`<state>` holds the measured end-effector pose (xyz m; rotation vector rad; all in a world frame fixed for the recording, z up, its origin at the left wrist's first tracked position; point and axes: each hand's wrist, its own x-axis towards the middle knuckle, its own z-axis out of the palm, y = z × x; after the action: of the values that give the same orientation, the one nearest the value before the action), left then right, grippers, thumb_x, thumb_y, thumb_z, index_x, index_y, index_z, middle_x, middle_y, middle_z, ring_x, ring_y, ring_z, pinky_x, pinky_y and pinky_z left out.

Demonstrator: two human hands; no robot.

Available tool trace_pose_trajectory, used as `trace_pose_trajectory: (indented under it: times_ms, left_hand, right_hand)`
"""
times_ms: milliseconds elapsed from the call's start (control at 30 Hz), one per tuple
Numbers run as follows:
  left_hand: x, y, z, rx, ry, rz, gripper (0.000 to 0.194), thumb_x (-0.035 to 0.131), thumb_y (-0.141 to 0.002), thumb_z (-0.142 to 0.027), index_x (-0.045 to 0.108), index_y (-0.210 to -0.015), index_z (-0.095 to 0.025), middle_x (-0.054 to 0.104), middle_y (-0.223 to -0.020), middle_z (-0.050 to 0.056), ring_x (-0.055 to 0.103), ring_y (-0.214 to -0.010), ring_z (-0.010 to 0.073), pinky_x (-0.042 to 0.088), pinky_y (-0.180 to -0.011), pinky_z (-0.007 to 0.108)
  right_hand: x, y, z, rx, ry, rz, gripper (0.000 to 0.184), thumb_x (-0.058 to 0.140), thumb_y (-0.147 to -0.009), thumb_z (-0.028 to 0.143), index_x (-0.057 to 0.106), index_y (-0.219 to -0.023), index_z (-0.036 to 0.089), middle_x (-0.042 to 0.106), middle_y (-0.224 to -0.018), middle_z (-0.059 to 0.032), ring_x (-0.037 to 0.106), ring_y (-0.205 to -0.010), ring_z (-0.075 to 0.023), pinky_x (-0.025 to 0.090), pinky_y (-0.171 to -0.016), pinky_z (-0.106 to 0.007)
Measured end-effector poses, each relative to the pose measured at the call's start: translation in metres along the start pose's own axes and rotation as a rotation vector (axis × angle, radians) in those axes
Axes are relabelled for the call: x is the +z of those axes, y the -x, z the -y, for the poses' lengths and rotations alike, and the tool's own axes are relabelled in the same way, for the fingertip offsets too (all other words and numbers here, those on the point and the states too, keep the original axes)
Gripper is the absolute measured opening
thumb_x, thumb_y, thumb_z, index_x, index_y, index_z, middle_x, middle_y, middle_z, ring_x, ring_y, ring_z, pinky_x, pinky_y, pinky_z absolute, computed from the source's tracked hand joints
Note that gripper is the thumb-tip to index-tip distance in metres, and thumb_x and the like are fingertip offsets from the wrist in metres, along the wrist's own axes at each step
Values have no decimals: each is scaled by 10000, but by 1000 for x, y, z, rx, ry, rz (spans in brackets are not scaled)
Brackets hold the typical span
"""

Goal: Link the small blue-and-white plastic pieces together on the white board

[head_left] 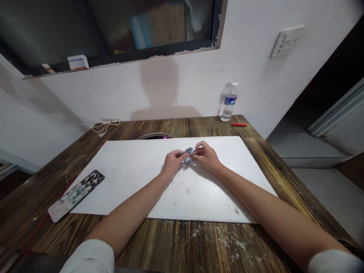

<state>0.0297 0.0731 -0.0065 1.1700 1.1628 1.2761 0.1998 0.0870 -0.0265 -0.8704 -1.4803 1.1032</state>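
My left hand and my right hand meet over the middle of a white board. Between them is a cluster of small blue-grey pieces, too small to tell their kind. Thumb and forefinger of my left hand are pinched at the cluster's left side. On the other side, the fingers of my right hand pinch what looks like a thin, small piece, partly covered by the fingertips. Whether the two hands share one piece cannot be told.
The board lies on a dark wooden table. A patterned phone overlaps its left edge. Behind are white string, a round dark-rimmed object, a water bottle and a red stick. White flecks dot the front.
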Motion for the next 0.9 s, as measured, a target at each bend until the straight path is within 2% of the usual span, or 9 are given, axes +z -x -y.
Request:
trace_pose_trajectory:
  times_ms: [167, 300, 533, 667, 767, 900]
  left_hand:
    - [-1, -1, 3, 27, -2, -1, 308, 876, -534, -370, 724, -703, -162, 693, -686, 30, 592, -637, 137, 464, -656, 271]
    - [0, 2, 1, 52, -65, 28, 261, 846, -581, -342, 737, -728, -157, 725, -737, 58, 630, -677, 161, 484, -679, 285]
    - [-1, 2, 1, 139, -107, -59, 219, 793, -648, -349, 699, -713, -162, 667, -655, 13, 582, -610, 129, 458, -605, 244]
    - [-4, -3, 5, 82, -39, -125, 288, 792, -662, -418, 677, -761, -173, 613, -617, -15, 537, -562, 101, 408, -518, 205]
    - [-6, -6, 7, 18, 26, -161, 355, 816, -624, -459, 671, -775, -171, 632, -661, -2, 547, -564, 94, 394, -492, 192]
    - [-6, -8, 8, -6, 59, -178, 395, 836, -593, -475, 669, -780, -170, 639, -666, 1, 553, -560, 88, 381, -482, 187]
  right_hand:
    - [0, -1, -1, 51, 2, -10, 387, 751, -683, 351, 450, -907, 257, 673, -662, 31, 640, -602, -181, 492, -586, -313]
    - [-1, -1, -4, 39, 28, 37, 393, 753, -687, 368, 461, -925, 255, 649, -636, 49, 595, -555, -157, 442, -540, -276]
    - [2, 2, 2, 22, 57, 117, 383, 743, -704, 337, 460, -947, 249, 695, -690, 34, 652, -640, -176, 476, -632, -305]
    - [-2, 0, 0, -5, 282, -36, 245, 704, -756, 314, 564, -947, 250, 701, -715, 25, 625, -635, -172, 452, -638, -306]
    - [-8, -4, -5, -71, 444, -159, 91, 646, -832, 315, 655, -904, 260, 707, -777, -12, 620, -739, -206, 449, -694, -342]
    - [-12, -5, -7, -134, 660, -178, 147, 601, -893, 314, 721, -833, 256, 717, -877, -60, 575, -889, -254, 417, -797, -400]
